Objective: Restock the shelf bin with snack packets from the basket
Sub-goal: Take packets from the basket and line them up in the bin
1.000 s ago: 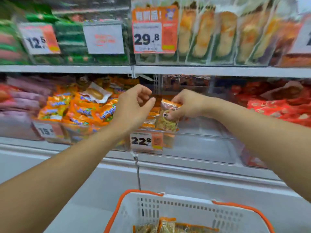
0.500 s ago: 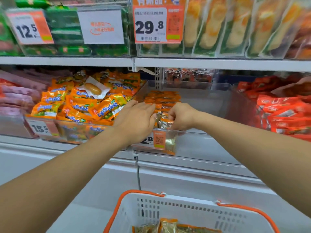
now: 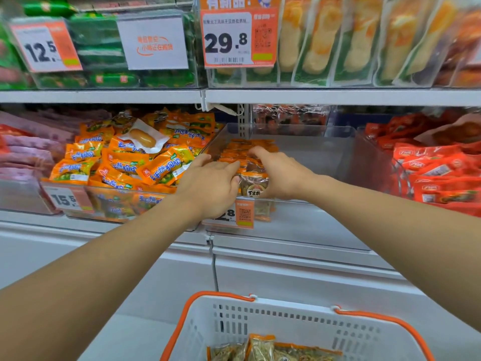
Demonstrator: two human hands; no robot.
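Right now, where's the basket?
Bottom centre of the head view: the white basket with orange handles sits below the clear shelf bin, with snack packets inside it.

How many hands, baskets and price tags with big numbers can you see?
Hands: 2, left hand and right hand
Baskets: 1, the basket
Price tags: 4, 12.5 tag, 29.8 tag, 15.5 tag, half-hidden tag
Total: 7

The shelf bin [image 3: 312, 152] is clear, smooth plastic with a faint sheen. Inside it, the snack packets [image 3: 253, 182] are glossy, crinkled film. Below it, the basket [image 3: 299, 321] is matt white perforated plastic with a smooth orange rim. The price tag [image 3: 243, 213] on its front looks like matt paper.
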